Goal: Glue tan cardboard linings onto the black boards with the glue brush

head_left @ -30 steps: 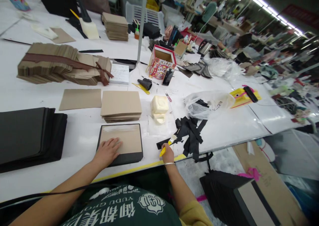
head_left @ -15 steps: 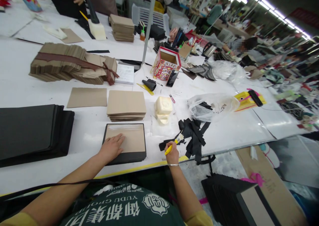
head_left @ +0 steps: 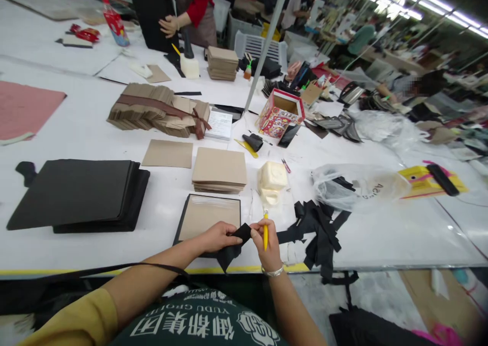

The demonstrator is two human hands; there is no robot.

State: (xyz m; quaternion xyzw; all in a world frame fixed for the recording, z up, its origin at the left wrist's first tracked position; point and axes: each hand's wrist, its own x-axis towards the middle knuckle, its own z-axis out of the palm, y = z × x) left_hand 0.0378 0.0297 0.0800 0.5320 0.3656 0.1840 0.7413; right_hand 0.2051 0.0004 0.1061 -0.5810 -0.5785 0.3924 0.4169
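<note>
Black fabric-like strip [head_left: 229, 253], lower centre of the frame, is in the fingers of the left hand [head_left: 219, 236], closed narrow w/ the thumb on top; the piece hangs folded over the near edge of a black-bordered board [head_left: 209, 216]. Fingers of the right hand [head_left: 267, 241] seem to pinch its upper corner, and they hold also a yellow brush [head_left: 266, 232], pale tip up.

I judge the strip v. light, soft and thin, so it prob. bends easily and is not fragile; best hold is at the corners, w/ fingertips, bc. the middle will sag.

Matt black strips [head_left: 320, 229] lie tangled at right of centre, flat ribbons w/ cut ends. Beige card stack [head_left: 220, 168] at centre looks stiff, smooth, rectangular, w/ sharp edges. Cream-coloured tub [head_left: 272, 178] beside it is squarish, prob. plastic. White bench [head_left: 381, 239] has a shiny surface, maybe a bit slippery
</note>
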